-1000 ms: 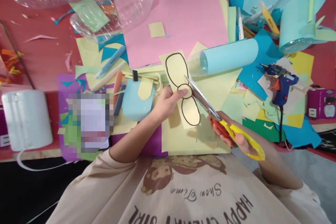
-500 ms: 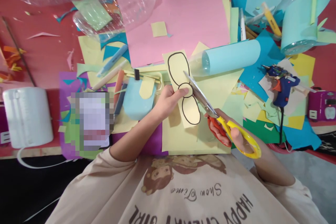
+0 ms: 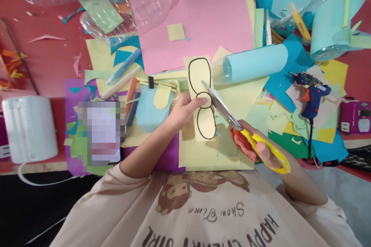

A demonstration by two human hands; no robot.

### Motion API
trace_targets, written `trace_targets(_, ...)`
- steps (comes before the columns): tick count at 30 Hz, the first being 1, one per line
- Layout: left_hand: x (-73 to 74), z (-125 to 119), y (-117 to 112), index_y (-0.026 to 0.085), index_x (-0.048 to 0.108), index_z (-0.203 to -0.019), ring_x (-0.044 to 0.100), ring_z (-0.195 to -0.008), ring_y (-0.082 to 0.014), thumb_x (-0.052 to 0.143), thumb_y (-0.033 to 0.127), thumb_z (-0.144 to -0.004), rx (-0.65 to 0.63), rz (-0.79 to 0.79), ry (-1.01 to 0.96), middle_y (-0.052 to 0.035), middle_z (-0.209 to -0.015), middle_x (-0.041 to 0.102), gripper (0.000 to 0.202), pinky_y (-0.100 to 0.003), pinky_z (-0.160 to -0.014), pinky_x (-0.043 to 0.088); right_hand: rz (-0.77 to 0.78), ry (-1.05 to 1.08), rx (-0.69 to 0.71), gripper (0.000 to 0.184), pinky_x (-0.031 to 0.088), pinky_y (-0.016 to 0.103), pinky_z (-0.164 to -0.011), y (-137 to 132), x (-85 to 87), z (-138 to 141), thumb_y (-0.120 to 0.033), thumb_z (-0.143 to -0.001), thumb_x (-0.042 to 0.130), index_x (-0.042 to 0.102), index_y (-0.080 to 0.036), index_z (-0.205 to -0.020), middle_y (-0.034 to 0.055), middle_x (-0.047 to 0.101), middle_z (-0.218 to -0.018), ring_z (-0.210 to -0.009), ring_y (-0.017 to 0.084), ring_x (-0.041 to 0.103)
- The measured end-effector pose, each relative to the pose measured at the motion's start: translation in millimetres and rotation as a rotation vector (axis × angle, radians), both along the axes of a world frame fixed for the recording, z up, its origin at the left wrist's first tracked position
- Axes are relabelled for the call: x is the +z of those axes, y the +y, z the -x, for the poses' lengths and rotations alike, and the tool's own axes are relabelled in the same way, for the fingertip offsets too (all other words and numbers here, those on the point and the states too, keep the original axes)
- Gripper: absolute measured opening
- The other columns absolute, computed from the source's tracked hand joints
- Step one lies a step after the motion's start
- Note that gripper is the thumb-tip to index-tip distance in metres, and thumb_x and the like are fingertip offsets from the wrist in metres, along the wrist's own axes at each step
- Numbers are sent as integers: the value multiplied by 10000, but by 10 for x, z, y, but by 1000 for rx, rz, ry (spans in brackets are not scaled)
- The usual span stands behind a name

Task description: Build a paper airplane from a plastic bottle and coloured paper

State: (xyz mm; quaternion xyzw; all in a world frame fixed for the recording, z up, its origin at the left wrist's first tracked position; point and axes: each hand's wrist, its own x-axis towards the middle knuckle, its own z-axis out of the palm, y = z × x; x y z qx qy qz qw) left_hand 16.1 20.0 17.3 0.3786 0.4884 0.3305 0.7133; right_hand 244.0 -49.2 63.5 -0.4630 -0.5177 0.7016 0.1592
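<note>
A pale yellow strip of paper (image 3: pixel 206 123) carries a black outline of two rounded lobes joined by a small circle. My left hand (image 3: pixel 185 110) pinches it at the middle, thumb on the circle and fingers behind. In my right hand (image 3: pixel 262 150) is a pair of scissors (image 3: pixel 223 108) with one yellow and one red handle. Their blades lie close together and point up and left, the tip over the upper lobe near the paper's right edge. Beneath both hands lies a larger pale yellow sheet (image 3: pixel 197 158).
A blue-wrapped bottle (image 3: pixel 257 61) lies beyond the hands, near a pink sheet (image 3: pixel 199 11). At right is a blue glue gun (image 3: pixel 314 96) among paper scraps. A light blue cut-out (image 3: pixel 152 112), markers (image 3: pixel 124 65) and a phone (image 3: pixel 104 131) sit to the left.
The yellow paper strip has turned slightly in my left hand and stands more upright, its lower end shifted left. The scissors and right hand have moved very little.
</note>
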Motion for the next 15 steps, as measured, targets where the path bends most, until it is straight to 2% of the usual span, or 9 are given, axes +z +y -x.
trace_targets(2,-16,22,6,139,648,-618,575,-498,-134,602,317,-691,-20,21,-29,-4,-541,607,198,-230,-472,490,35,1,-3,812,372,288,-542,-9,2,-4,-876,-723,404,501,-205,-1169,-9,424,-716,-591,126,376)
trace_targets(6,-18,45,15,135,642,-616,579,-481,-127,603,285,-701,-31,43,-44,-18,-569,646,177,-224,-469,498,144,88,-52,885,225,230,-402,-67,-98,-31,-915,-631,463,484,-219,-1177,-42,372,-698,-505,75,266)
trace_targets(8,1,42,20,136,635,-607,579,-475,-127,589,282,-698,-53,40,-43,-24,-572,651,179,-219,-458,488,165,115,-72,876,183,220,-373,-100,-163,-52,-901,-629,495,485,-222,-1181,-48,365,-698,-482,60,235)
trace_targets(11,29,31,27,137,629,-597,583,-471,-130,582,285,-693,-82,49,-46,-29,-570,654,183,-216,-442,478,159,136,-81,860,170,212,-357,-127,-205,-78,-889,-642,502,487,-229,-1193,-45,375,-708,-475,51,224)
trace_targets(15,34,29,27,135,632,-605,603,-488,-136,586,284,-698,-90,53,-66,-30,-575,661,182,-219,-465,502,166,128,-52,835,174,214,-366,-107,-128,-81,-875,-672,491,477,-230,-1200,-50,372,-700,-478,53,219)
